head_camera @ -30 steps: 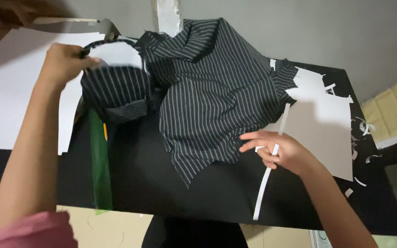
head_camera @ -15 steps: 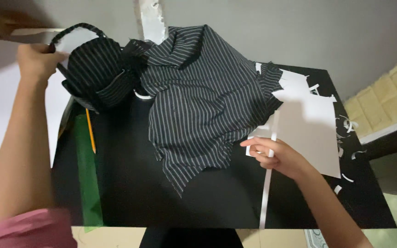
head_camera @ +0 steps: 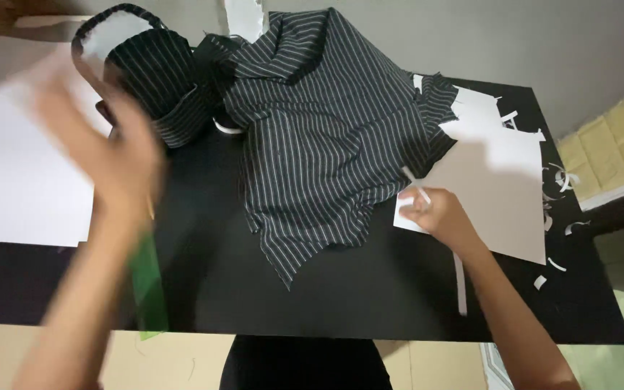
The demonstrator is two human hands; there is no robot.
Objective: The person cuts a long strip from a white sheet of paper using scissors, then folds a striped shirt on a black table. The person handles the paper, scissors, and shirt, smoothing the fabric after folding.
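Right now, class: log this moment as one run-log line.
left hand: blurred, above black table | right hand: pinching white paper strip | striped fabric: bunched on table | green ruler: at table's near edge

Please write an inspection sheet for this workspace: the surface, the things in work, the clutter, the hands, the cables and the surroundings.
Surface: black table top, partly covered.
Things in work: black striped cloth lies crumpled at the middle; its rolled part is at the back left; long white paper strip under the right hand.
Clutter: white paper sheets, small paper scraps, green ruler.
Hands: left hand blurred, raised above the table, holds nothing visible; right hand pinches the strip.
Cables: nothing seen.
Surroundings: grey wall, pale tiled floor at right.
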